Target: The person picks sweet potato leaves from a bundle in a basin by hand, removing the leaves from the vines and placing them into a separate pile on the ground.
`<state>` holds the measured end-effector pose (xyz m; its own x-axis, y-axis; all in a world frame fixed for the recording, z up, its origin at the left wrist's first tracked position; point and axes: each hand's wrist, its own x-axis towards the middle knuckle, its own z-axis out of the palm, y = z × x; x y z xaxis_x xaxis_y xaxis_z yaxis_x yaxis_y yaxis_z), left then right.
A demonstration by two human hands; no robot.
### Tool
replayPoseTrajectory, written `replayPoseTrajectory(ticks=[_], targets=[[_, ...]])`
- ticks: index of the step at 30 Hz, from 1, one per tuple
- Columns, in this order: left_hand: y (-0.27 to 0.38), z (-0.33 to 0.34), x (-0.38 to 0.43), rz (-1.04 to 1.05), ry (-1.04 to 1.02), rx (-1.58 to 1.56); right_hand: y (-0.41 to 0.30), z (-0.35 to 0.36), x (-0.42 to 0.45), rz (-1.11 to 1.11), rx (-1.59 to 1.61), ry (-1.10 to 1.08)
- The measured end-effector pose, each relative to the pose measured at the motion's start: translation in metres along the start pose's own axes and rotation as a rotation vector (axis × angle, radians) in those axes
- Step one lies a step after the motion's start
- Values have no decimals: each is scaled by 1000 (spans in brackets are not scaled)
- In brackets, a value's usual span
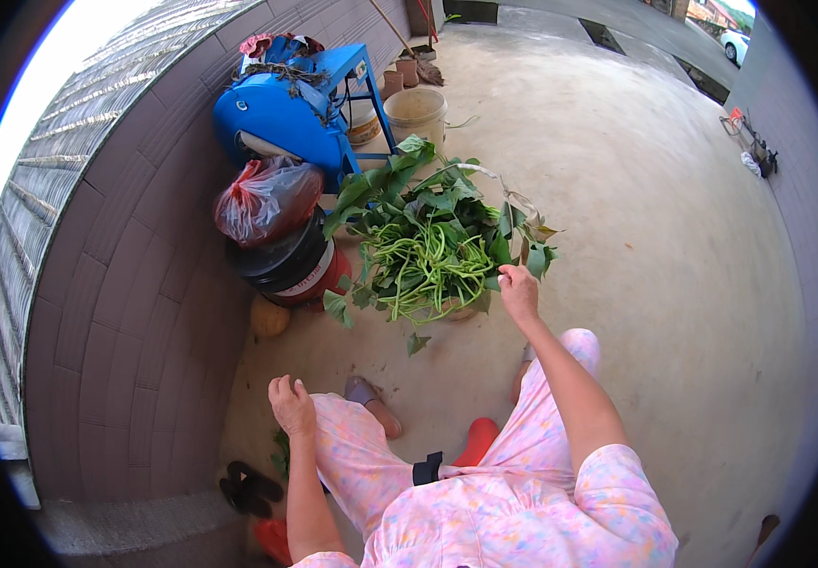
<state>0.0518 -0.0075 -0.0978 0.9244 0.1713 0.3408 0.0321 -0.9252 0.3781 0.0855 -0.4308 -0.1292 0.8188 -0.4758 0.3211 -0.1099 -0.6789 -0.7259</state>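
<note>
Before me is a heap of leafy green vines (pixel 444 192) with large leaves, and a tangle of peeled-looking green stems (pixel 430 270) lies on its near side. A container, mostly hidden, shows under the heap. My right hand (pixel 520 287) is at the heap's right edge, thumb and forefinger together beside a leaf; whether it pinches a leaf or stem is not clear. My left hand (pixel 292 406) hovers by my left knee with curled fingers, and I see nothing in it. Green leaves (pixel 280 451) show below it, partly hidden by my leg.
A blue machine (pixel 281 121) stands by the tiled wall at left. Near it are a tied plastic bag (pixel 270 201) on a black-lidded bucket (pixel 288 263), a round yellowish gourd or squash (pixel 269 317) and a pale bucket (pixel 416 112). Dark slippers (pixel 251 488) lie at lower left.
</note>
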Motion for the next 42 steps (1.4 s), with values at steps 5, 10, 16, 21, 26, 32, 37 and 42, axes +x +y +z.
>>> replayPoseTrajectory(ticks=[5,10,16,21,26,32,37,42], targets=[[2,-1,3,3,2,3,6,22,12,-73,-76,-69],[-1,0,5,-20,-15,24,9,36,9,-76,-110,-67],[-2,-3,6,-42,-45,-1,17,20,25,-47,-83,-64],[-3,-5,3,-67,-6,1,-7,-23,48,-57,-71,231],[-5,-6,3,-98,-18,-17,-32,-76,78,-225,66,579],[-9,-7,2,-124,-13,-42,-105,-131,81,-255,494,709],[-10,-10,0,-152,-23,-39,-168,-177,47,-546,440,952],[-13,-10,-3,-137,6,-32,-199,-195,14,-593,462,876]])
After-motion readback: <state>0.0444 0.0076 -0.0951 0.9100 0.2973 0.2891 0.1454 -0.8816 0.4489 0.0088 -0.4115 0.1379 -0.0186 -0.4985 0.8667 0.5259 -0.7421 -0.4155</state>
